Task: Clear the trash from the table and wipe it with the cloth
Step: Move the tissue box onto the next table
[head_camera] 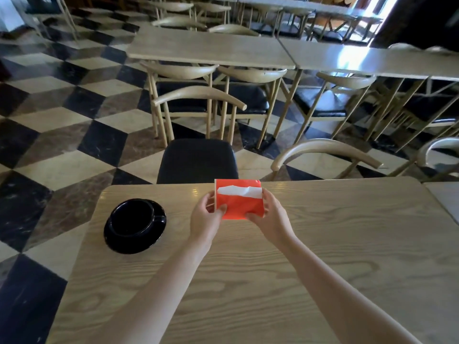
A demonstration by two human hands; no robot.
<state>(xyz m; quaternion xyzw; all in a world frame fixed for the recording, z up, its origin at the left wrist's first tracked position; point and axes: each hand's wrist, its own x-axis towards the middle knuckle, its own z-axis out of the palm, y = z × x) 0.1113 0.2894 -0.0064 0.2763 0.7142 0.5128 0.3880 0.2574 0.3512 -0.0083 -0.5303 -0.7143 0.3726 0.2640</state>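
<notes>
A red tissue pack [237, 202] with a white tissue showing through its top slot is held near the far edge of the wooden table [323, 244]. My left hand [205, 217] grips its left side and my right hand [269, 217] grips its right side, thumbs on the front. Whether the pack rests on the table or hovers just above it I cannot tell. No cloth is in view.
A black cup on a black saucer [135, 225] stands at the table's left. A black-cushioned chair [197, 160] sits just beyond the far edge, another chair back [325, 151] to its right. More tables and chairs fill the room over a checkered floor.
</notes>
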